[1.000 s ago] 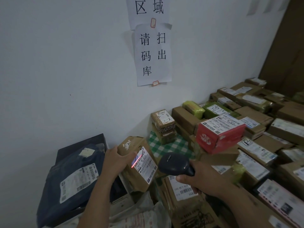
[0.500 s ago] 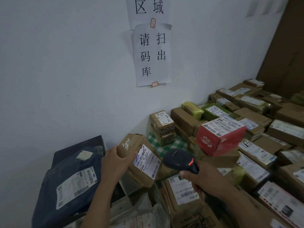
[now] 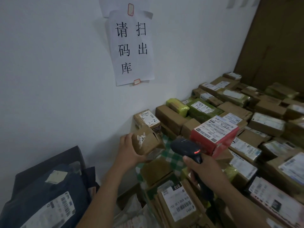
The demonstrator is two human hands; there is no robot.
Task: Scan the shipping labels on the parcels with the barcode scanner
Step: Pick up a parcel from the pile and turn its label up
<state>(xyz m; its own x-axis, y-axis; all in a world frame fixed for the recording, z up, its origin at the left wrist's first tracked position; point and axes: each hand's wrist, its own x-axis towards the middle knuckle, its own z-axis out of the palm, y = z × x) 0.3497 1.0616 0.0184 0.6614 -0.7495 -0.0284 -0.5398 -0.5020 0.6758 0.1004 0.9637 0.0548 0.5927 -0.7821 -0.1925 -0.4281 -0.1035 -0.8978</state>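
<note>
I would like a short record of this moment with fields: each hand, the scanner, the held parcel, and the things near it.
left hand: grips a small brown box from its left side
right hand: grips the handle of the black scanner
scanner: its head points toward the small brown box; a red light glows on it
held parcel: over the green checked cloth; no red scan line visible on it
nearby: red box just behind the scanner; dark blue bag at lower left
wall: paper sign above the parcels
</note>
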